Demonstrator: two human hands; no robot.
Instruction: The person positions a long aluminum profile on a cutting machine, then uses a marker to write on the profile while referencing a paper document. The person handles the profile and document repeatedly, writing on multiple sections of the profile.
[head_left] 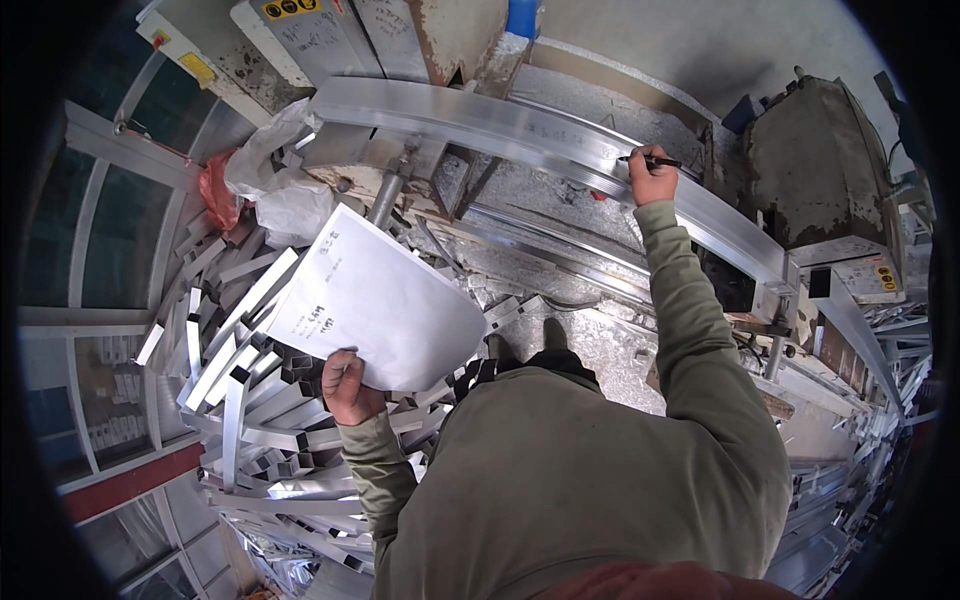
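My left hand (pixel 352 388) pinches the lower edge of a white paper sheet (pixel 385 300) with some dark writing on it. The sheet hangs over a heap of metal offcuts at my left. Farther out on the right, my right hand (pixel 654 180) is closed round a black marker pen (pixel 660 161). Its tip points left, at the surface of a long silvery aluminium profile (pixel 520 130); whether it touches cannot be made out. The profile lies across the machine in front of me.
Cut lengths of square tube (pixel 250 400) are piled at the left, below crumpled clear plastic (pixel 285 190) and a red bag (pixel 222 190). A worn grey machine housing (pixel 825 165) stands at the far right. Metal shavings cover the floor (pixel 615 350) by my shoes.
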